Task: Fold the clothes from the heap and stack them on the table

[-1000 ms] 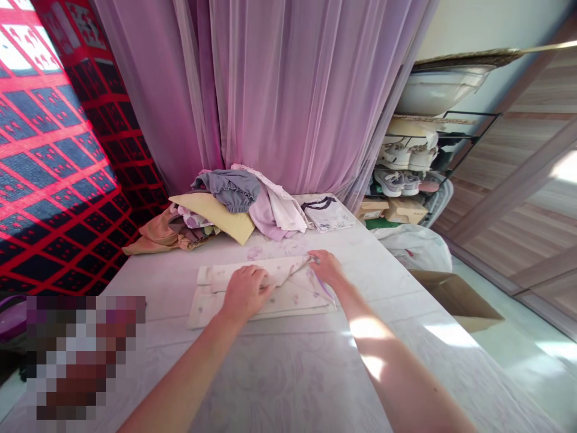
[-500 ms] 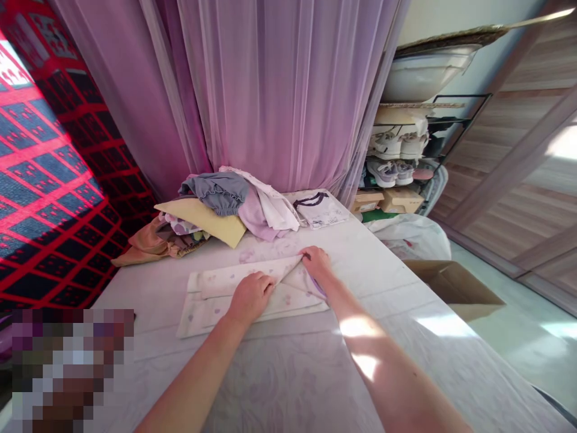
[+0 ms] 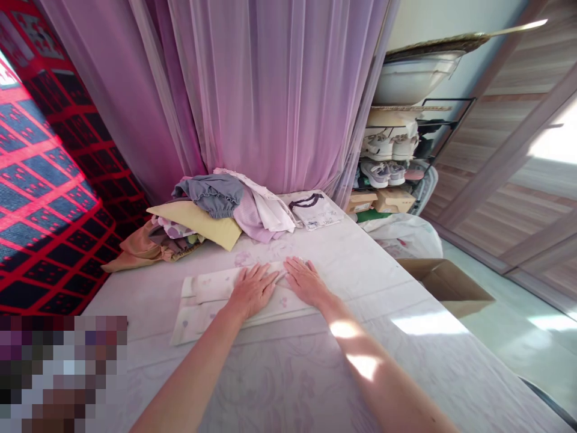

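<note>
A white garment (image 3: 205, 305) with small pastel prints lies on the sheet-covered surface, folded into a long flat strip. My left hand (image 3: 253, 291) rests flat on its middle, fingers stretched out and slightly apart. Flat on the garment's right part lies my right hand (image 3: 305, 281), its fingers extended toward the far edge. The fingertips of both hands are close together, and neither hand grips the cloth. Parts of the garment under the palms are hidden.
A heap of clothes (image 3: 211, 207) lies at the back left, beside a folded white shirt (image 3: 315, 210) with dark neckline. Purple curtains (image 3: 270, 90) hang behind. Off the right edge stand a cardboard box (image 3: 444, 282) and a rack with shoes (image 3: 383, 171).
My right hand has let go of the garment's far right edge and moved left, now flat. My left hand has opened from its hold and spread on the cloth. The view shifted slightly.
</note>
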Motion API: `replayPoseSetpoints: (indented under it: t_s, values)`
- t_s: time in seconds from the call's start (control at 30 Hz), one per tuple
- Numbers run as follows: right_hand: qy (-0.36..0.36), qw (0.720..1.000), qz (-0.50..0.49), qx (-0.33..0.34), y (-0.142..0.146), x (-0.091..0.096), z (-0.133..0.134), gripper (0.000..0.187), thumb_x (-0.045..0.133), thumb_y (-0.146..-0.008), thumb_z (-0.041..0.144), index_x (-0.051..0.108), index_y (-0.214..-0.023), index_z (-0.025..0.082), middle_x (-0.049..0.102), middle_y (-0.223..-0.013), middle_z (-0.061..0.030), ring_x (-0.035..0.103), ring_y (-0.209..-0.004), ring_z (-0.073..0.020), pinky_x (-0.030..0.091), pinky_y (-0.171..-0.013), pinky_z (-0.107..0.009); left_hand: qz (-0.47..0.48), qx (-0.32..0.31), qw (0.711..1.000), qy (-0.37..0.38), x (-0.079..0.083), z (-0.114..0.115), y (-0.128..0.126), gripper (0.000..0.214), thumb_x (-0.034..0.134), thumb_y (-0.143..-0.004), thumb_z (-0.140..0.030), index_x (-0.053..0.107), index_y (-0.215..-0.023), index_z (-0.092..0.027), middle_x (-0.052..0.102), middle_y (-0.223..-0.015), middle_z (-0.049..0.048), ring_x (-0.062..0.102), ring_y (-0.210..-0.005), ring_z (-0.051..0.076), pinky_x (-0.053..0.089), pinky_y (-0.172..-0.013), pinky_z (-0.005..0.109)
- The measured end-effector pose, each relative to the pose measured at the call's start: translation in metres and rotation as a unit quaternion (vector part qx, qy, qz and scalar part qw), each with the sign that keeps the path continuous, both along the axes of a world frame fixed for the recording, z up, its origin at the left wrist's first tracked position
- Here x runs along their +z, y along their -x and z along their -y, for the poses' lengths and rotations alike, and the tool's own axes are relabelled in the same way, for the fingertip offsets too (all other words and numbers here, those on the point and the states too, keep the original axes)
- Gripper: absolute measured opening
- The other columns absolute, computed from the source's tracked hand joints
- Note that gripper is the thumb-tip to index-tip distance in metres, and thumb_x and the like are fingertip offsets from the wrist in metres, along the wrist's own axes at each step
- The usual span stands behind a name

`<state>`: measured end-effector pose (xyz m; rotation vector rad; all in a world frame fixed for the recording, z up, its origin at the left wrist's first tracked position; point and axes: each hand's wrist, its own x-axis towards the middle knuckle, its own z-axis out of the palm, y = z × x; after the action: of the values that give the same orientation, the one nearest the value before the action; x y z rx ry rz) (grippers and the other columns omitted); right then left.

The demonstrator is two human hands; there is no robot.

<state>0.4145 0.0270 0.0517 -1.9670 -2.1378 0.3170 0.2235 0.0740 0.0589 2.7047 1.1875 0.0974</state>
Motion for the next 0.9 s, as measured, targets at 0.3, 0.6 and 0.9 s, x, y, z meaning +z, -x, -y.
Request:
replayPoseSetpoints:
  t_s: [0.3,0.6,0.9]
  values:
    - [0.013,1.0,0.019,-0.021,-0.003,0.007,-0.001,0.048,0.026,-0.098,0.033,0.039,-0.144,0.024,0.033,-0.153,-0.0053,0.025,-0.142,-0.0193,0.018,-0.114,-0.051,-0.01,-0.011,1.0,0.014,0.005,-0.002,0.001,0.043,0.032,-0.096,-0.043,0.046,-0.137,-0.043,0.032,-0.154,0.0009,0.028,-0.141,0.028,0.017,-0.111,0.058]
    - [0.026,0.997,0.03,-0.07,0.007,0.006,0.001,0.049,0.025,-0.099,0.034,0.037,-0.145,0.025,0.028,-0.155,-0.006,0.021,-0.143,-0.0218,0.018,-0.113,-0.054,-0.026,-0.043,0.999,-0.008,0.014,0.021,0.025,0.048,0.028,-0.097,-0.047,0.037,-0.143,-0.038,0.032,-0.154,0.004,0.027,-0.142,0.026,0.017,-0.113,0.055]
    - [-0.046,0.997,0.04,-0.048,0.049,0.022,0.013,0.049,0.03,-0.098,0.036,0.037,-0.145,0.023,0.029,-0.155,-0.0093,0.023,-0.143,-0.0244,0.013,-0.114,-0.054,-0.042,0.123,0.991,-0.032,0.008,0.034,0.121,0.064,0.03,-0.093,-0.058,0.031,-0.148,-0.026,0.029,-0.155,0.0087,0.024,-0.143,0.028,0.014,-0.114,0.054]
